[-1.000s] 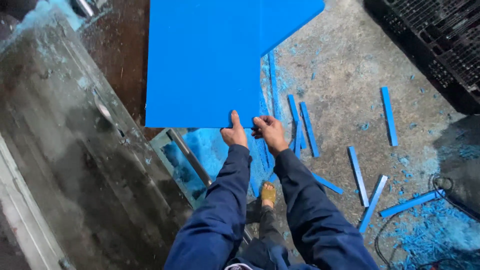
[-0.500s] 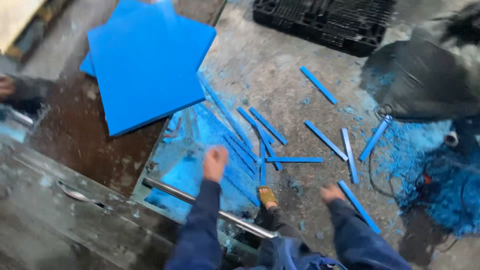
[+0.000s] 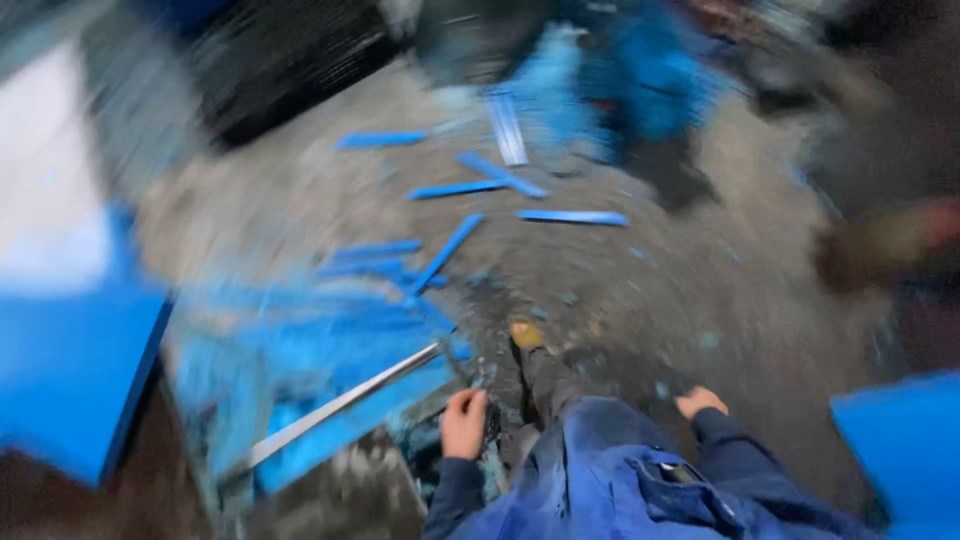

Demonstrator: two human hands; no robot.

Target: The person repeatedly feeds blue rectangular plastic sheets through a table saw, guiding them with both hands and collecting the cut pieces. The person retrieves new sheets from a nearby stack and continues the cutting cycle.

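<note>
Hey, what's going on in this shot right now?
A person in blue work clothes stands on a gritty floor strewn with blue strips. Both hands are empty: the left hand hangs near a metal bar, the right hand by the hip. Blue sheets lie at far left and far right. The picture is badly blurred.

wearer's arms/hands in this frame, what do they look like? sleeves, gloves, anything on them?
Both arms wear long dark navy work sleeves, the cuffs ending at the wrists. The left hand and right hand are bare: no gloves, and no rings or watch that can be made out. The sleeve cloth matches the navy garment below. Motion blur hides finer detail such as stitching or stains.
</note>
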